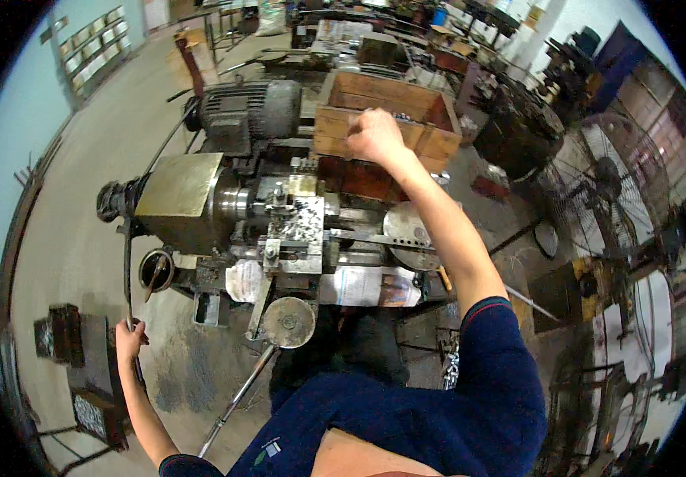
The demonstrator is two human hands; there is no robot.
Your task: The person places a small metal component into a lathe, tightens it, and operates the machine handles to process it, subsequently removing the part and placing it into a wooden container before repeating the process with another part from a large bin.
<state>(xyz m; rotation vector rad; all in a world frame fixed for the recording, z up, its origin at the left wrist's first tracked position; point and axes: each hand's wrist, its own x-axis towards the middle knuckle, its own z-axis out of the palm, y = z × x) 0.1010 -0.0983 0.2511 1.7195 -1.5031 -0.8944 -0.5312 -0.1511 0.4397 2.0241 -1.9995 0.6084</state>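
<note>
A metal lathe stands before me, with a brassy box-shaped headstock [178,187] on its left and a tool slide [303,230] sprinkled with metal chips at its middle. Out to the left, my left hand [129,337] is closed round a long dark lever [128,278] that runs down beside the headstock. My right hand [376,137] is raised beyond the lathe, in front of the near wall of a wooden crate [343,127]. Its fingers are curled; whatever they hold, if anything, is hidden. Small metal pieces [401,116] show inside the crate.
A finned electric motor [251,110] sits behind the headstock. Newspaper [371,286] covers part of the lathe's near side, next to a round metal handwheel [289,322]. On the right stand a large fan [607,179] and a dark drum [522,131]. Metal boxes [93,413] are at lower left.
</note>
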